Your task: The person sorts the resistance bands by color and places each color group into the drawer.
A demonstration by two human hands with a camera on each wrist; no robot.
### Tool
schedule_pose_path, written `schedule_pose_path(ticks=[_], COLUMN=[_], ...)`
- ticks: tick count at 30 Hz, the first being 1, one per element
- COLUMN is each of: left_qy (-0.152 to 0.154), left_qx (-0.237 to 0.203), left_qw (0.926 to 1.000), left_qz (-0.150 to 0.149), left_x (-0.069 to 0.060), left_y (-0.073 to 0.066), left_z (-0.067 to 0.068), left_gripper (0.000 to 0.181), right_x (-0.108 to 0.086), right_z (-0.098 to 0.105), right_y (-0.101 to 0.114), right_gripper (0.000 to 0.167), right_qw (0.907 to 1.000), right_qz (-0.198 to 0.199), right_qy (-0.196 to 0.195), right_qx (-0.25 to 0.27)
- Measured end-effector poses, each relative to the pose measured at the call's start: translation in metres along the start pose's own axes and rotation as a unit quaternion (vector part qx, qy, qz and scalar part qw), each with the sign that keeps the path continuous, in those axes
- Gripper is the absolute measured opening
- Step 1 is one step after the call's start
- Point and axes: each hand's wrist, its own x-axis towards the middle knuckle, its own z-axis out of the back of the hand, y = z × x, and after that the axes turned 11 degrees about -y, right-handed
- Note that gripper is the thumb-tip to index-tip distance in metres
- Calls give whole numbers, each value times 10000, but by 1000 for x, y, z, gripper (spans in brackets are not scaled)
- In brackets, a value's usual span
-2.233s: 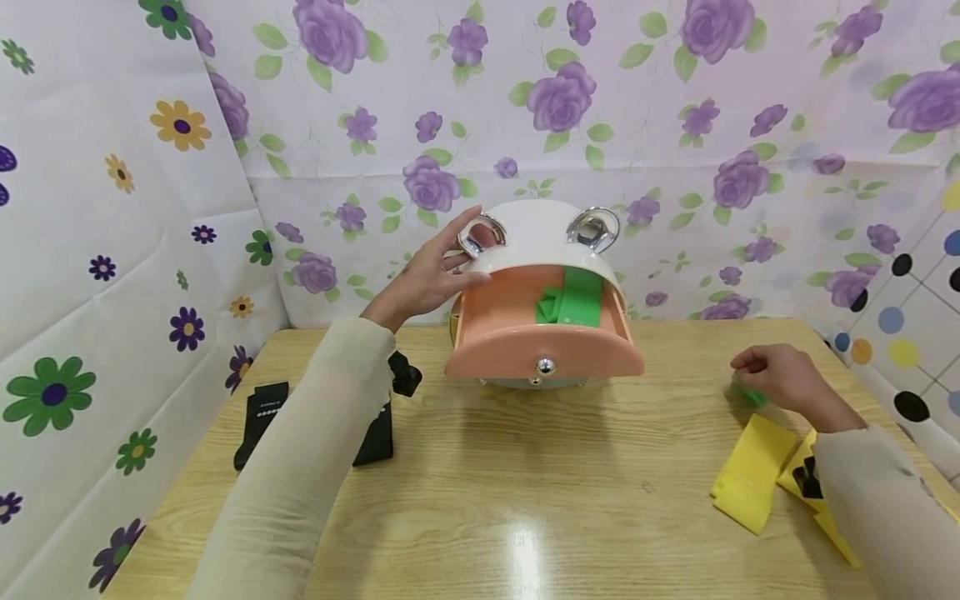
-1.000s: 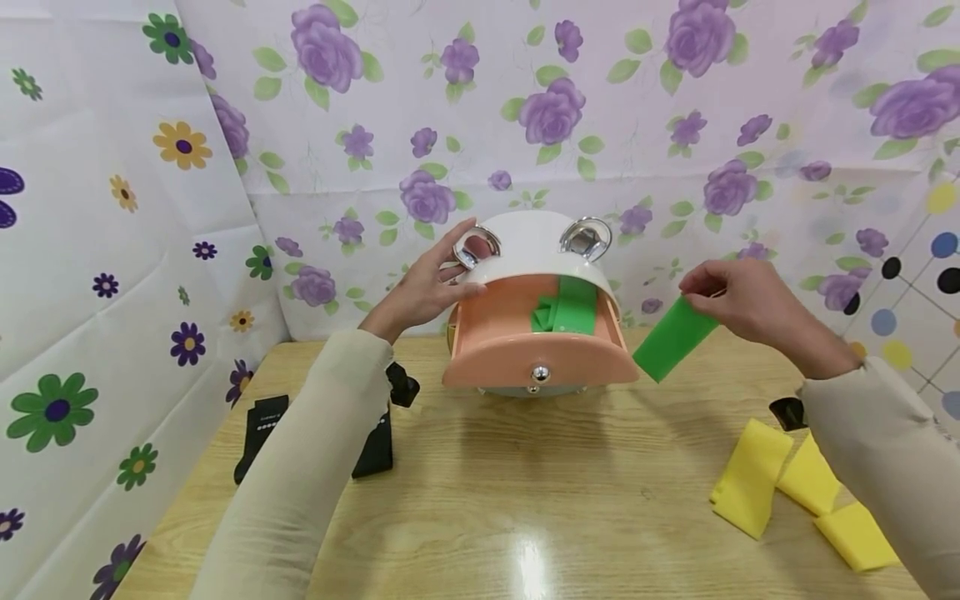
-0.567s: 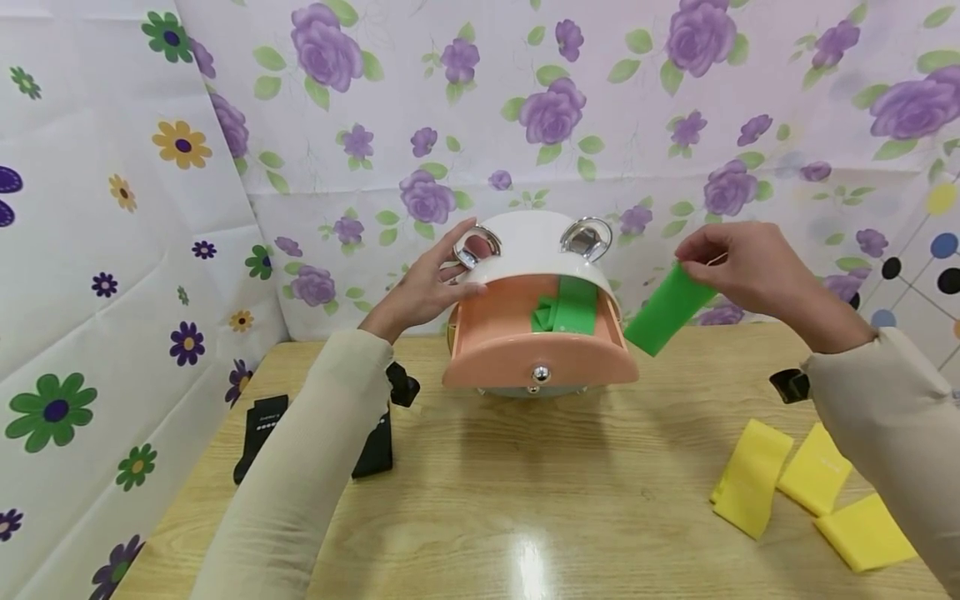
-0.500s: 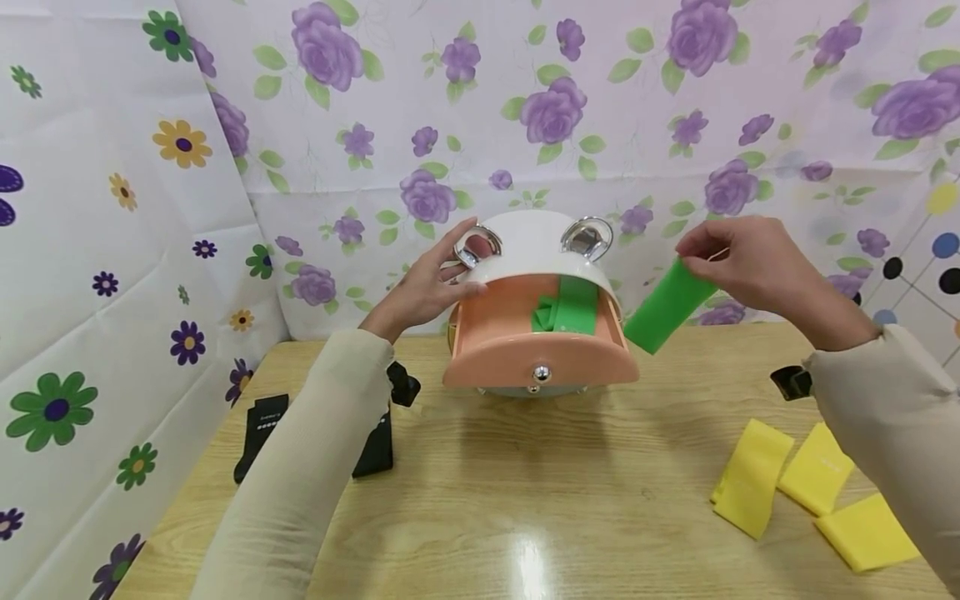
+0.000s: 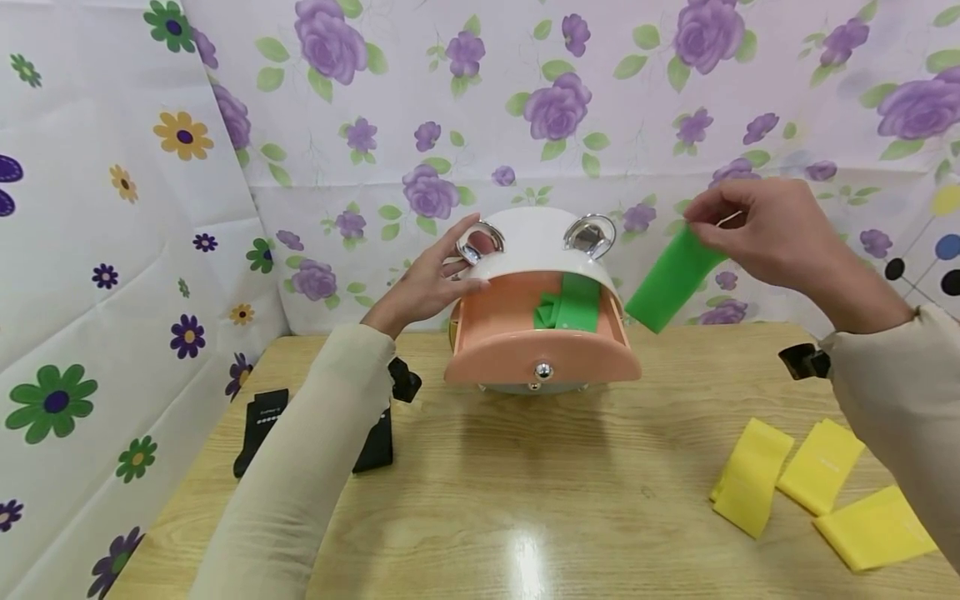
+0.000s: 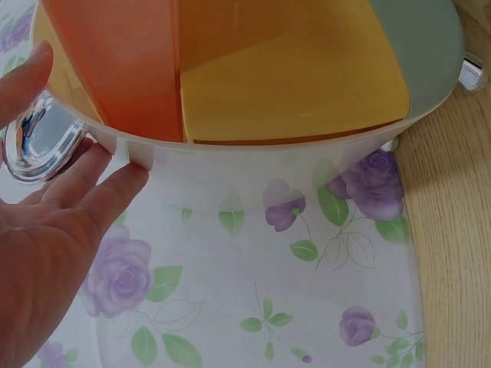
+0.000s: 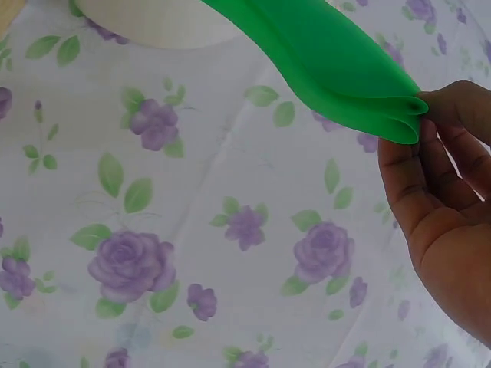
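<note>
My right hand pinches one end of a folded green resistance band, which hangs slanted in the air right of a frog-shaped drawer box. Thumb and fingertips meet at the band's looped end in the right wrist view. The box has a white top, silver rings and an orange drawer, pulled out. Inside the drawer, on its right side, lie green bands. My left hand grips the box's upper left edge beside a ring, with fingers behind and thumb in front.
Several yellow folded bands lie at the table's right. Black bands lie at the left, partly hidden by my left sleeve. A flowered cloth hangs behind the wooden table.
My right hand has picked up the green band from the table's right, carried it left towards the drawer, then raised it higher. The left hand stays on the box.
</note>
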Motion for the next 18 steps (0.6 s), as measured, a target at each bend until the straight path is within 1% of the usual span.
schedule_pose_path(ticks=[9, 18], left_qy=[-7, 14], left_qx=[-1, 6], left_qw=[10000, 10000], left_qz=[22, -22], left_x=[-1, 0], left_y=[0, 0], left_z=[0, 0], left_gripper=[90, 89], right_x=[7, 8], right_z=[10, 14], right_y=[16, 38], right_gripper=[16, 13], right_qw=[9998, 9991], right_qz=[-70, 197], right_qy=[-102, -160], right_qx=[182, 347])
